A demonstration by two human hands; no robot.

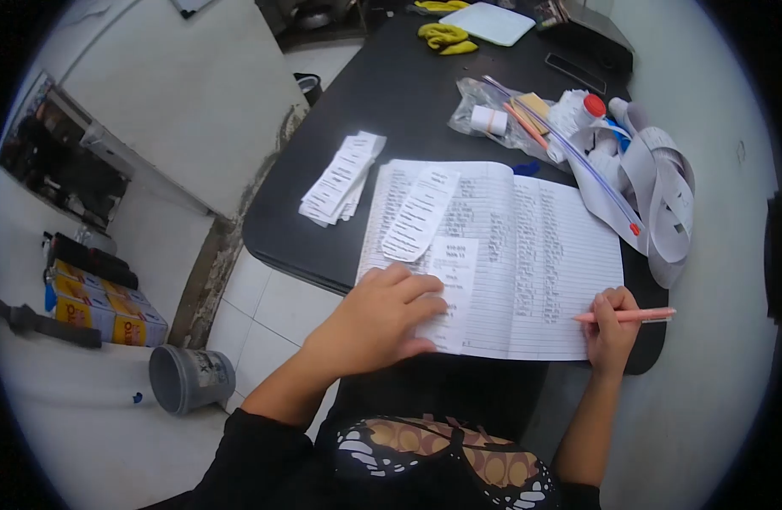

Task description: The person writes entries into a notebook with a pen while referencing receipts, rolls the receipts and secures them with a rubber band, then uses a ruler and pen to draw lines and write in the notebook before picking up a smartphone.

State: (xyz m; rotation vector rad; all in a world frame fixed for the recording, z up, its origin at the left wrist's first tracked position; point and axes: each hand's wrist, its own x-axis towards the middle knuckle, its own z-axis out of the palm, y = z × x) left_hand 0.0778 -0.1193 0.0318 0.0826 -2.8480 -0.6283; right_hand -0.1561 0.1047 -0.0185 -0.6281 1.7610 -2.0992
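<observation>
An open lined notebook point(493, 327) with handwritten columns lies on the black table. My right hand point(612, 331) grips a pink pen point(641, 315), its tip at the writing on the right page. My left hand point(391, 310) lies flat on the lower left page, fingers apart, over the edge of a printed receipt point(455, 280). Just above it, another long receipt point(420, 214) slants across the same page. Left of the notebook, a stack of receipts point(344, 178) rests on the table.
Behind the notebook are a plastic bag point(467, 106), a red-capped bottle point(593, 106) and a long curled paper strip point(663, 178). A yellow cloth point(446, 38) and white tray point(490, 23) sit at the table's far end. A grey bucket point(191, 380) stands on the floor, left.
</observation>
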